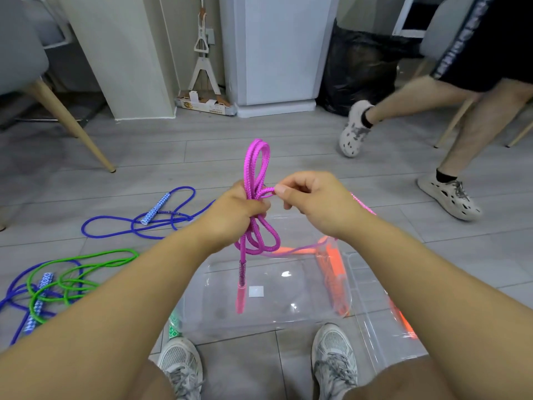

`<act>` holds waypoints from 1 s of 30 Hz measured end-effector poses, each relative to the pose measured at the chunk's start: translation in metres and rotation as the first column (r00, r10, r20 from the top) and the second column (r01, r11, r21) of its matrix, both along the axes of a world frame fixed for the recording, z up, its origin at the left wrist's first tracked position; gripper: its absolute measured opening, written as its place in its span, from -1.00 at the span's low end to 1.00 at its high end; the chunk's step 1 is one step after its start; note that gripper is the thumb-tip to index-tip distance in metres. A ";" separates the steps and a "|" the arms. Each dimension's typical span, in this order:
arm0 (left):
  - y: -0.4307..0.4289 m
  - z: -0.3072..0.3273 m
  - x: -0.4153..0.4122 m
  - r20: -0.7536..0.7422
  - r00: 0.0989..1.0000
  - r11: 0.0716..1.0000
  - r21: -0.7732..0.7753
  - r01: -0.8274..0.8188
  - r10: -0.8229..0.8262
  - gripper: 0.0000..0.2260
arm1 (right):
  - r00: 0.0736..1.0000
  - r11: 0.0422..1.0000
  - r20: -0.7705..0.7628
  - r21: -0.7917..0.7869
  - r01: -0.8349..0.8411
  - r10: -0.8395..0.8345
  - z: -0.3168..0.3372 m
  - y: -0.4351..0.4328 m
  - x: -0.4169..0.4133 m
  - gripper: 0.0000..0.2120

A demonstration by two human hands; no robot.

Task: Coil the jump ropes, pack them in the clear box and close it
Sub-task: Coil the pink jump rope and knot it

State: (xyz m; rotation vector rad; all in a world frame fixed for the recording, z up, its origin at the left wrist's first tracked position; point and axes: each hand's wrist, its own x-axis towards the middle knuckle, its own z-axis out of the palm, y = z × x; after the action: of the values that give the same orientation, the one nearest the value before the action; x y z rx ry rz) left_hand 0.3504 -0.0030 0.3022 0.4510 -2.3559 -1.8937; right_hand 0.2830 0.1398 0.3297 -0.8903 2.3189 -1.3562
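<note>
Two hands hold the pink rope (256, 157) above the clear box (288, 313). The left hand (236, 212) grips its loops; the right hand (314, 200) pinches one strand.

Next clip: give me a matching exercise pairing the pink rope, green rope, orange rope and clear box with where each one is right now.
Things:
1 pink rope
2 green rope
3 orange rope
4 clear box

Places:
A on the floor before the person's shoes
B on the floor at left, tangled with a blue rope
C held by the left hand and right hand
D at the clear box's right side

Pairs: 1-C, 2-B, 3-D, 4-A
</note>
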 end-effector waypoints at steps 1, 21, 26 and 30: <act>-0.001 0.000 0.001 -0.002 1.000 0.999 0.048 -0.016 0.016 -0.91 | 1.000 1.000 -0.022 0.013 0.000 0.000 -0.002 0.004 -0.002 -0.89; -0.009 0.005 -0.008 -0.053 0.980 0.919 0.360 -0.158 0.189 -0.83 | 0.948 0.956 -0.129 -0.036 0.290 -0.292 -0.016 0.061 -0.041 -0.81; 0.005 0.005 -0.010 -0.083 0.987 0.934 0.342 -0.100 0.136 -0.80 | 0.952 0.952 -0.126 -0.170 0.255 -0.277 -0.011 0.026 -0.026 -0.82; 0.011 0.007 -0.012 -0.123 0.979 0.937 0.330 -0.112 0.161 -0.73 | 0.955 0.932 -0.047 -0.235 0.276 -0.294 -0.007 0.008 -0.014 -0.83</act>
State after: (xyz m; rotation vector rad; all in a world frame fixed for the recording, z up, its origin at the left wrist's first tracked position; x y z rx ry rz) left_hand 0.3388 0.0082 0.3094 0.4658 -1.8772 -2.1669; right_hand 0.2690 0.1477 0.3230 -0.6987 2.4658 -1.7632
